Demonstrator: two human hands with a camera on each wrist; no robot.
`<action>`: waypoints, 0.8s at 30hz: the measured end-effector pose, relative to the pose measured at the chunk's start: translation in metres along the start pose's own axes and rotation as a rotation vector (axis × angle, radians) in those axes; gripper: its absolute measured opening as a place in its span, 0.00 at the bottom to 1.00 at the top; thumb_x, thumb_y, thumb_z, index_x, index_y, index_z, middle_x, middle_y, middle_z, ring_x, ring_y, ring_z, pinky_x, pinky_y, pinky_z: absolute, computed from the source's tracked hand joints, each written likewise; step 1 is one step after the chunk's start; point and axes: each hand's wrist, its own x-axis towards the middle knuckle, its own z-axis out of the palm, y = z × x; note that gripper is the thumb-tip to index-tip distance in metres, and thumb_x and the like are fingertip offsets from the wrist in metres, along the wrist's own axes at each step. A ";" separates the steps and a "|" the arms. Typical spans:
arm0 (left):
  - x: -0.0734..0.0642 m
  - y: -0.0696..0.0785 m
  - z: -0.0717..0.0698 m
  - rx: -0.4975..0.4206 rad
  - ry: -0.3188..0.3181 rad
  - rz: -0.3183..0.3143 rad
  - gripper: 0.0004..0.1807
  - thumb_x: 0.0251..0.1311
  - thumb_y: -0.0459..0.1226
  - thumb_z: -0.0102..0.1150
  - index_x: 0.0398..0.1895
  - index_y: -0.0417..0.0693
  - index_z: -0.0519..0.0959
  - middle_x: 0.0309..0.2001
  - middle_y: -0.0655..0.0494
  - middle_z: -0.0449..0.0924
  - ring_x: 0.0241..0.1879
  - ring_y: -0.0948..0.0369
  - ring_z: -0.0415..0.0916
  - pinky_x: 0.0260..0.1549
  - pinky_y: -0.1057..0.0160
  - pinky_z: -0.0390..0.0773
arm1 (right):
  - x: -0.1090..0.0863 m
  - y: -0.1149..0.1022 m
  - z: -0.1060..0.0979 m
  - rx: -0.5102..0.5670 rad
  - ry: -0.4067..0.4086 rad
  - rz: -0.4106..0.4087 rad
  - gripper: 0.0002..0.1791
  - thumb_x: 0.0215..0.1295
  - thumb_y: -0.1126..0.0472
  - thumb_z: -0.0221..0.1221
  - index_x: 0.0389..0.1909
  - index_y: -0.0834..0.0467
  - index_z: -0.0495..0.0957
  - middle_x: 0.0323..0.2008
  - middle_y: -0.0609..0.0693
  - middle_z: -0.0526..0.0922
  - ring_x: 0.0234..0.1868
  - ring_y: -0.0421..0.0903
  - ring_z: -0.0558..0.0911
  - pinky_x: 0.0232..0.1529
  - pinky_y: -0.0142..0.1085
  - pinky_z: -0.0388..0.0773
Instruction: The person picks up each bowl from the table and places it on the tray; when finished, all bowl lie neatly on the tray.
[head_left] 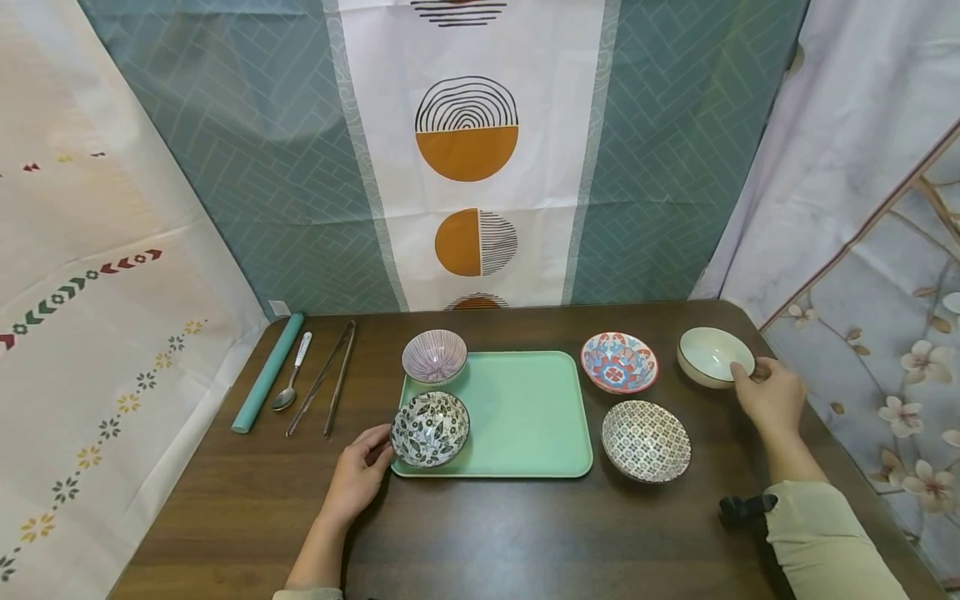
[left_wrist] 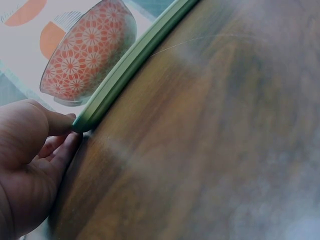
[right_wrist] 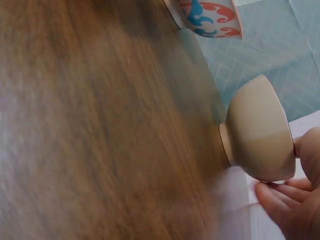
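At the near left corner of the light green tray (head_left: pixel 525 417), my left hand (head_left: pixel 360 475) pinches the rim between thumb and fingers (left_wrist: pixel 60 152). Just beside those fingertips, on the tray, stands a bowl with a dark leaf pattern inside (head_left: pixel 430 429); its outside is red with white flowers. My right hand (head_left: pixel 772 396) grips the rim of a plain cream bowl (head_left: pixel 712 350) at the far right, thumb over the inside, fingers (right_wrist: pixel 275 202) against the outside. The foot of that bowl is at the tabletop. A purple-striped bowl (head_left: pixel 435 357) overlaps the tray's far left corner.
Right of the tray are a red-and-blue patterned bowl (head_left: pixel 618 363) and a bowl with a small brown lattice pattern (head_left: pixel 646 442). On the left of the brown table (head_left: pixel 525 542) lie a teal roll (head_left: pixel 267 373), a spoon (head_left: pixel 292 372) and metal tongs (head_left: pixel 322 382). Curtains hang behind.
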 end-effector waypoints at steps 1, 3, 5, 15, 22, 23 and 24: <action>0.000 0.000 0.000 -0.001 0.001 0.002 0.19 0.67 0.23 0.58 0.61 0.30 0.77 0.61 0.40 0.77 0.59 0.49 0.76 0.56 0.68 0.77 | 0.000 0.001 -0.001 -0.014 -0.031 0.010 0.24 0.71 0.57 0.56 0.52 0.77 0.76 0.32 0.64 0.87 0.45 0.66 0.80 0.60 0.59 0.61; 0.000 0.000 0.000 -0.003 0.007 0.004 0.19 0.67 0.23 0.58 0.61 0.30 0.77 0.61 0.40 0.77 0.59 0.49 0.76 0.55 0.69 0.77 | 0.001 0.002 -0.002 -0.026 -0.086 0.024 0.25 0.73 0.56 0.52 0.51 0.76 0.77 0.19 0.50 0.86 0.33 0.54 0.85 0.60 0.59 0.59; -0.001 0.000 0.000 -0.003 0.008 0.005 0.19 0.67 0.22 0.58 0.61 0.30 0.77 0.61 0.40 0.77 0.59 0.49 0.76 0.55 0.69 0.77 | 0.002 0.002 -0.003 -0.014 -0.126 0.034 0.25 0.73 0.56 0.49 0.53 0.76 0.77 0.11 0.37 0.80 0.22 0.38 0.81 0.60 0.58 0.57; 0.000 0.001 0.001 -0.011 0.004 -0.002 0.19 0.67 0.22 0.57 0.61 0.29 0.76 0.61 0.39 0.76 0.59 0.48 0.77 0.55 0.69 0.77 | 0.003 0.001 -0.004 0.188 -0.191 0.135 0.27 0.70 0.65 0.46 0.63 0.81 0.68 0.43 0.75 0.82 0.15 0.33 0.82 0.21 0.29 0.82; -0.001 0.001 0.001 -0.015 0.005 0.011 0.19 0.67 0.22 0.57 0.61 0.29 0.77 0.61 0.39 0.77 0.59 0.48 0.76 0.57 0.63 0.78 | -0.003 -0.007 -0.010 0.169 -0.224 0.096 0.28 0.71 0.65 0.46 0.65 0.81 0.64 0.51 0.79 0.76 0.16 0.36 0.83 0.22 0.31 0.83; 0.000 0.001 0.001 -0.012 0.007 0.012 0.19 0.67 0.22 0.57 0.60 0.29 0.77 0.61 0.39 0.77 0.59 0.48 0.76 0.57 0.62 0.79 | -0.003 -0.009 -0.011 0.164 -0.227 0.087 0.28 0.71 0.65 0.46 0.65 0.81 0.64 0.51 0.79 0.76 0.16 0.36 0.83 0.22 0.31 0.83; 0.000 0.001 0.001 -0.010 0.009 0.014 0.19 0.67 0.22 0.57 0.60 0.29 0.77 0.61 0.39 0.77 0.59 0.48 0.76 0.57 0.61 0.79 | -0.004 -0.012 -0.012 0.163 -0.226 0.076 0.28 0.71 0.65 0.46 0.65 0.81 0.65 0.51 0.79 0.76 0.16 0.36 0.83 0.22 0.31 0.83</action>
